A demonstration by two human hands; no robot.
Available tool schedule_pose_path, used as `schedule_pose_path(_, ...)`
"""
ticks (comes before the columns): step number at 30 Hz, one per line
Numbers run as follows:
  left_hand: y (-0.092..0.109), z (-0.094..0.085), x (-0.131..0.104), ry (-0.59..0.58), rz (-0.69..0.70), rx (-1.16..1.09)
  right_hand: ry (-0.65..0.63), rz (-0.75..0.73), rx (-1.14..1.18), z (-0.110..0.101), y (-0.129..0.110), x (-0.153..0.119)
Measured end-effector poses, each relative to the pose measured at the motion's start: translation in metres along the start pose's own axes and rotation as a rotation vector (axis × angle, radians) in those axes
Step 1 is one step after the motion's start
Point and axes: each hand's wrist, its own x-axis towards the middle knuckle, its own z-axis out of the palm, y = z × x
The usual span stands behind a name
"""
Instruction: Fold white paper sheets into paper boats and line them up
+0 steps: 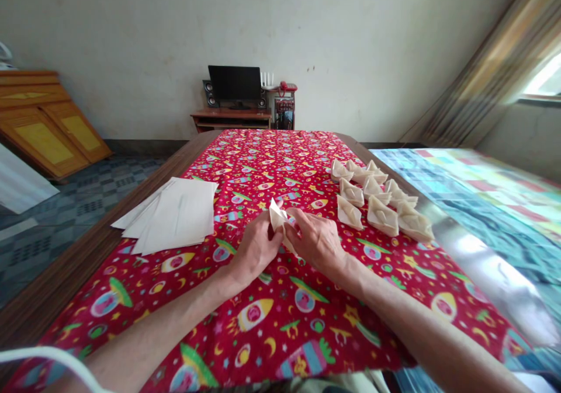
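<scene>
Both hands meet over the middle of a red patterned cloth. My left hand has its fingers closed on a small folded paper, whose pointed tip sticks up. From the other side, my right hand grips the same paper with thumb and fingers; part of the paper is hidden by the fingers. A fanned stack of pale paper sheets lies to the left. Several folded paper boat-like shapes stand in rows to the right.
The cloth covers a brown wooden table. Beyond its far end are a monitor, speakers and a red telephone. A bed adjoins the right side. A white cable crosses the lower left.
</scene>
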Motion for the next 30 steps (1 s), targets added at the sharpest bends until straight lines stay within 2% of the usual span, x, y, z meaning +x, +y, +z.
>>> schedule_pose_path(3,-0.001,-0.001,0.001,-0.001,0.053,0.008,-0.078,0.057,0.032,-0.002,0.002,0.001)
schedule_pose_path(7,-0.006,-0.010,0.006,0.012,0.103,0.017,-0.106,0.165,0.189,-0.004,0.010,0.003)
schedule_pose_path(11,-0.013,-0.017,0.010,-0.016,0.123,-0.029,-0.174,0.176,0.264,-0.002,0.014,0.003)
schedule_pose_path(15,-0.025,-0.014,0.010,-0.054,0.140,-0.022,-0.206,0.121,0.169,0.003,0.014,-0.001)
schedule_pose_path(20,-0.039,-0.009,0.006,-0.237,0.205,0.147,-0.255,0.032,0.001,0.009,0.014,-0.006)
schedule_pose_path(25,-0.031,-0.015,0.003,-0.372,0.261,0.319,-0.325,0.007,-0.112,0.004,0.010,-0.005)
schedule_pose_path(30,-0.023,-0.023,0.003,-0.410,0.338,0.477,-0.375,-0.042,-0.202,-0.001,0.008,-0.005)
